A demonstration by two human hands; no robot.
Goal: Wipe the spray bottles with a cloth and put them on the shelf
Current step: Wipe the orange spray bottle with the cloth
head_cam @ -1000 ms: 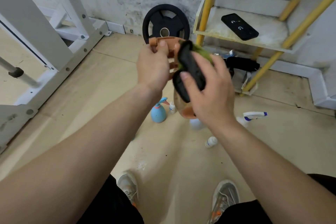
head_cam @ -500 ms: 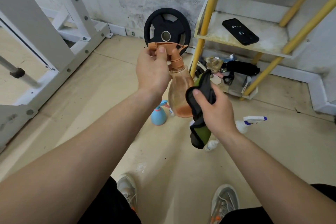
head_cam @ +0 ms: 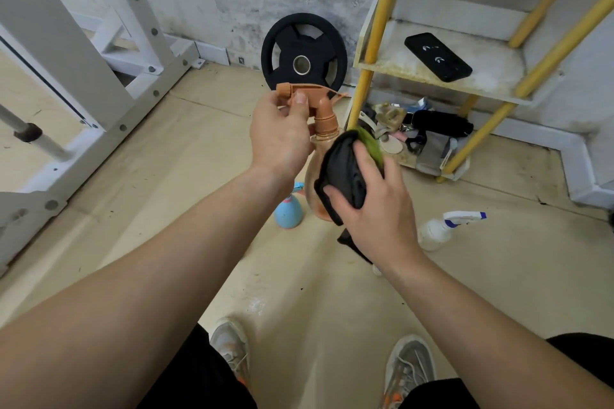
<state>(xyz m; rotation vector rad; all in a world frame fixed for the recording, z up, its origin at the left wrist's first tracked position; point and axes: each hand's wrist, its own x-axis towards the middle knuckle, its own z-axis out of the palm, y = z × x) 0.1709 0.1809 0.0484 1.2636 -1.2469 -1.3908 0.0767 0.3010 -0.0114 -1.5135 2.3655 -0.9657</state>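
My left hand (head_cam: 282, 139) grips the orange trigger head of an orange spray bottle (head_cam: 324, 121), held upright in the air in front of me. My right hand (head_cam: 375, 206) presses a black and green cloth (head_cam: 345, 173) against the bottle's round see-through body, hiding most of it. On the floor behind stand a blue spray bottle (head_cam: 287, 214) and a white spray bottle with a blue nozzle (head_cam: 438, 231). The yellow-framed shelf (head_cam: 465, 83) stands at the right, close to the wall.
A black phone (head_cam: 438, 56) lies on the shelf board. Clutter fills the shelf's bottom tray (head_cam: 415, 133). A black weight plate (head_cam: 304, 55) leans on the wall. A white rack frame (head_cam: 83, 70) stands at the left. My shoes (head_cam: 408, 372) are below.
My right hand has brought the cloth up from below the bottle and now holds it against the bottle's body. My left hand keeps its hold on the trigger head.
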